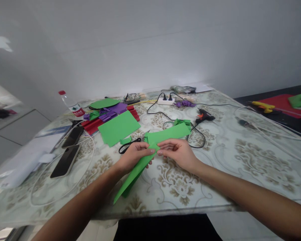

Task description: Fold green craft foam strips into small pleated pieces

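Grn paper (pixel 137 168) partly behind L hand (pixel 134 156)

The folded paper (pixel 135 171) is plain green, the pale tablecloth (pixel 223 147) brown-flowered

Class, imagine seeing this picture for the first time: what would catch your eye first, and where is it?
Bright green paper at the table's near middle, held by the left hand with the right hand at its upper end. Next, the red-capped bottle at the back left, and the yellow glue gun at the far right.
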Motion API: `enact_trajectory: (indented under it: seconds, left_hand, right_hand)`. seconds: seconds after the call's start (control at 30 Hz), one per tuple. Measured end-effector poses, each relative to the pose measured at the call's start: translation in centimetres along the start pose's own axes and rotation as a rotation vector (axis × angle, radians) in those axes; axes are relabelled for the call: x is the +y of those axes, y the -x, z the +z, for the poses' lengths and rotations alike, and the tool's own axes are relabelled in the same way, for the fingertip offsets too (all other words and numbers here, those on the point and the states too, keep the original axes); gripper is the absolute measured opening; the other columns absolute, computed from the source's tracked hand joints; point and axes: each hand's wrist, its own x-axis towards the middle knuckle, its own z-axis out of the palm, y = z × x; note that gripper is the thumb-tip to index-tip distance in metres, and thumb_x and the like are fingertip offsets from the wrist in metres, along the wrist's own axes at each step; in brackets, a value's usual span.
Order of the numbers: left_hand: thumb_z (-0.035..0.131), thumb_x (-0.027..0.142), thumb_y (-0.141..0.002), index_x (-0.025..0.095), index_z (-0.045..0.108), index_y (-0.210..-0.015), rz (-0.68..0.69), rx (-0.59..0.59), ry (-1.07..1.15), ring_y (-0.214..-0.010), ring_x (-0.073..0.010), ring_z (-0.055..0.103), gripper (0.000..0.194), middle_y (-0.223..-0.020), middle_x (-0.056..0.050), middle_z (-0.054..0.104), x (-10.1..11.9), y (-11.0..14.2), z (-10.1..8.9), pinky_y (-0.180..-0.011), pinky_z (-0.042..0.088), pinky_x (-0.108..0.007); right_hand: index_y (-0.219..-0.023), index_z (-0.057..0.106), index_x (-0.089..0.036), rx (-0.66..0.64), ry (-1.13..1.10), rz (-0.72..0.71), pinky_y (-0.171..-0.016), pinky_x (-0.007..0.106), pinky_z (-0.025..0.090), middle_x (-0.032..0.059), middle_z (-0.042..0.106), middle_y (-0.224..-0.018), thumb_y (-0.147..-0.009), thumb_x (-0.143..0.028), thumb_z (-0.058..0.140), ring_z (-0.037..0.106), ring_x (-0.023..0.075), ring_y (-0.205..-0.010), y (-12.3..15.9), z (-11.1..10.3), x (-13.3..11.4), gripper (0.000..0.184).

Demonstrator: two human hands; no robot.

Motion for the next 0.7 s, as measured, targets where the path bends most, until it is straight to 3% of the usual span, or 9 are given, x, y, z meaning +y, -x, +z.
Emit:
enact_trajectory:
  seconds: [0.7]
  left_hand:
    - [0.085,0.038,-0.067,0.013,0.067,-0.07,-0.031,0.011,0.058,-0.043,-0.0096,0.057,0.031,-0.056,-0.001,0.066,0.2,0.1,0.43,-0.043,0.045,-0.019]
  right_hand:
    - [-0.085,0.079,-0.02,0.009,0.016,-0.035,-0.054,0.028,0.057,0.0053,0.078,-0.076,-0.063,-0.033,0.09,0.072,0.0204,-0.068,0.02,-0.03,0.26,0.028]
